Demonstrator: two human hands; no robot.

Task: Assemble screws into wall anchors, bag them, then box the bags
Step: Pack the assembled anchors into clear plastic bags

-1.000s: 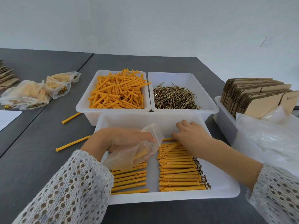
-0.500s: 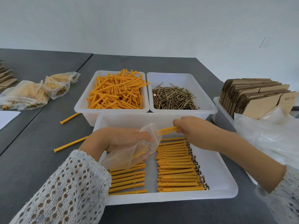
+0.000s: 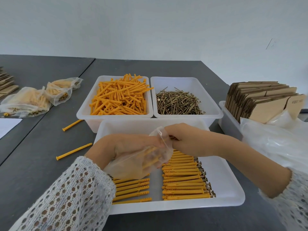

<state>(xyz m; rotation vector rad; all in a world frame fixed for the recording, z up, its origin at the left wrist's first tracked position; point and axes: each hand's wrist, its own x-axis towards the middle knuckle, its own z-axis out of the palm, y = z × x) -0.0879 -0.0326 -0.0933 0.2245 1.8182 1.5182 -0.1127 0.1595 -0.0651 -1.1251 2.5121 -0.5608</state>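
Orange screw-fitted plastic anchors (image 3: 150, 157), lifted moments earlier, were being fed by the pinching right hand (image 3: 181, 139) into the clear plastic bag (image 3: 133, 164) gripped by the left hand (image 3: 133, 144), so bagging advanced.

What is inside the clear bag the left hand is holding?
A few orange anchors show through the clear bag held by the left hand; their exact count is unclear.

Three white bins (image 3: 221, 200), two loose anchors on the table (image 3: 74, 151), three filled bags (image 3: 26, 101), two hands (image 3: 131, 145).
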